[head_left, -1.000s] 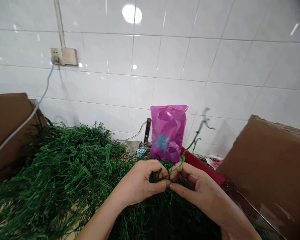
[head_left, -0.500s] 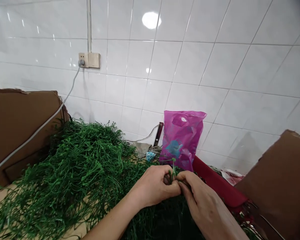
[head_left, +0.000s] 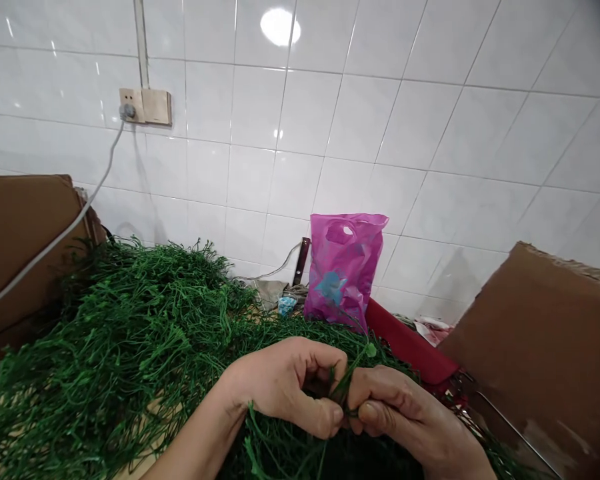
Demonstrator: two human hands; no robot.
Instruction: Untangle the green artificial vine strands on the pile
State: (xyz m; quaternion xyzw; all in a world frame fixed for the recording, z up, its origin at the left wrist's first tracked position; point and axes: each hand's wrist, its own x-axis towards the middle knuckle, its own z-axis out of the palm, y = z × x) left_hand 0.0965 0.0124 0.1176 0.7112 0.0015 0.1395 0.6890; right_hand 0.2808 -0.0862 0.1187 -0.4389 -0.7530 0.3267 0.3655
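Observation:
My left hand (head_left: 295, 387) and my right hand (head_left: 405, 410) meet at the lower middle, thumbs and fingers pinched on thin green stems (head_left: 344, 390). One stem with a small round green tip (head_left: 371, 350) sticks up between them, in front of the pink bag. A large heap of green plastic-looking stems (head_left: 150, 320) spreads to the left of my hands and beneath them. Other strands hang under my left wrist. The exact spot where the fingertips press is partly hidden by the fingers.
A pink bag (head_left: 345, 267) leans on the tiled wall. Beside it are a dark strip (head_left: 301, 261) and a blue-white crumpled piece (head_left: 287, 305). Cardboard stands left (head_left: 25, 233) and right (head_left: 545, 347), with a red object (head_left: 410, 343) nearer the middle. A grey cord (head_left: 55, 241) crosses the left.
The view has shifted to the right. Both hands appear lower and larger, with the knuckles turned differently. The held stem now slants up to the right instead of standing nearly straight.

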